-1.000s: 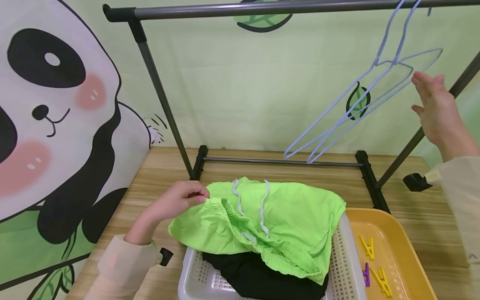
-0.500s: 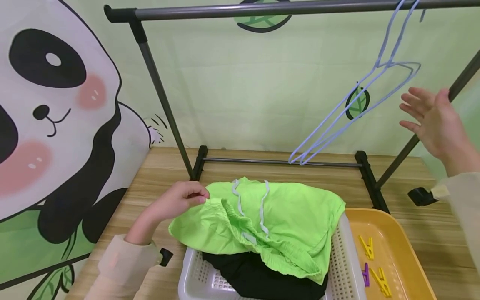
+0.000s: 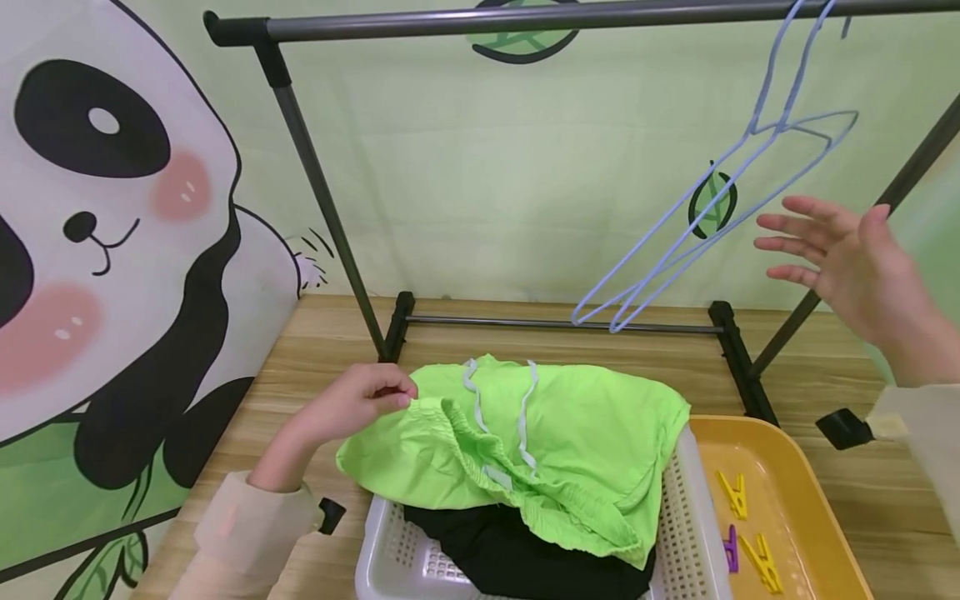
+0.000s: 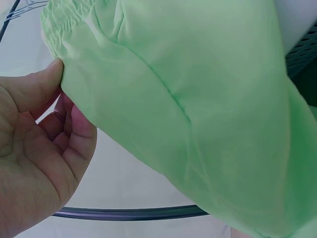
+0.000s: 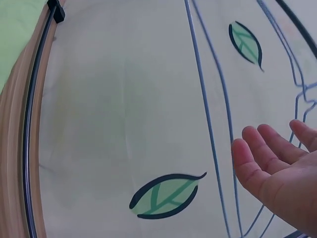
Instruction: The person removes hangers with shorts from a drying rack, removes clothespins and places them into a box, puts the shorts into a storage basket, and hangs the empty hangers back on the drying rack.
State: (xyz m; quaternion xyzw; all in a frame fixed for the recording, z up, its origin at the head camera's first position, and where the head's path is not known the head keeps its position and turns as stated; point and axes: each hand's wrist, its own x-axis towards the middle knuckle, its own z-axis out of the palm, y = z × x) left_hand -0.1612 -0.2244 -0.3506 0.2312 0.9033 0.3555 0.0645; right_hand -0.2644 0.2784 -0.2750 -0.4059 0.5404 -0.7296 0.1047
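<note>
Bright green shorts with an elastic waistband and white drawstrings lie over a white basket. My left hand pinches the waistband's left end between thumb and fingers; in the left wrist view the thumb presses on the gathered fabric. Beneath the shorts a black cloth shows in the basket. Two blue wire hangers hang at an angle from the rack's top bar. Just right of them my right hand is held up, fingers spread and holding nothing; the right wrist view shows these fingers close to the hanger wires.
The dark metal rack's top bar runs across the view, with a low crossbar behind the basket. An orange tray with yellow clothespins and a purple clothespin stands right of the basket. A panda-printed backdrop is behind.
My right hand has come away from the hangers, moving down and left with its fingers spreading. The hangers have swung slightly. My left hand and the shorts stay put.
</note>
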